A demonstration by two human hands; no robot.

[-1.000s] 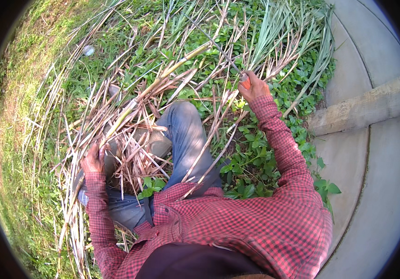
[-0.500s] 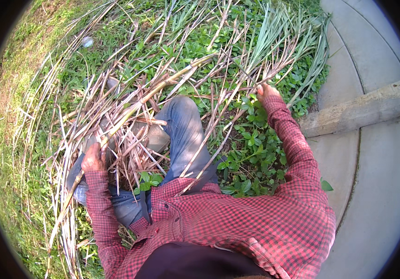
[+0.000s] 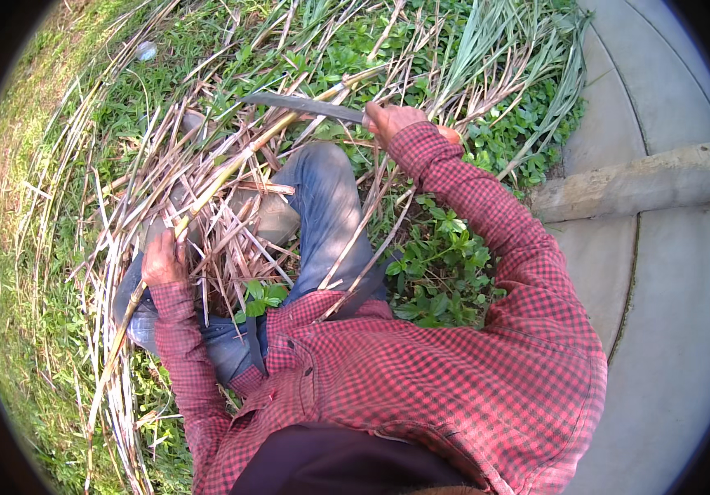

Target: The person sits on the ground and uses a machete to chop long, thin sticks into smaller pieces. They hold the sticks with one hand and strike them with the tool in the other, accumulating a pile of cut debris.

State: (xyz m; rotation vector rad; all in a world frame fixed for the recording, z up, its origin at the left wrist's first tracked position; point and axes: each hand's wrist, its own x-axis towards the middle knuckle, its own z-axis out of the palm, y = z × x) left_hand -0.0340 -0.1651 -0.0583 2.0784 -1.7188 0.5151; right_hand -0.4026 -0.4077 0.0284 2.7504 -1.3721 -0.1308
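1. Sugarcane stalk (image 3: 231, 165), long and yellow-green, slants across my lap in the head view, from low at my left side up toward the long grass ahead. My left hand (image 3: 161, 257) is wrapped closed around its lower part, just above my left knee, among the dry leaves (image 3: 223, 239).

2. My right hand (image 3: 392, 122) is clenched tight round the handle of a machete (image 3: 301, 104). The dark blade points to my left and hangs just above the upper part of the stalk; whether it touches the cane, I cannot tell.

3. Risk, as I judge it: the blade sits over my own jeans-clad legs (image 3: 322, 206), and a stroke that glances off the hard, smooth cane could come down toward my knee. My left hand is on the same stalk, so a slide along it would travel toward those fingers. The loose dry leaves may also snag the edge and turn it.

4. Surface: I am sitting on ground covered with low green weeds (image 3: 441, 272) and grass, strewn with pale cut stalks and straw.

5. Room: open outdoors in sunlight. To my right lies a grey concrete pavement (image 3: 668, 330) with a raised concrete curb (image 3: 635, 181) crossing it. Tall green blades (image 3: 495, 49) fan out ahead.
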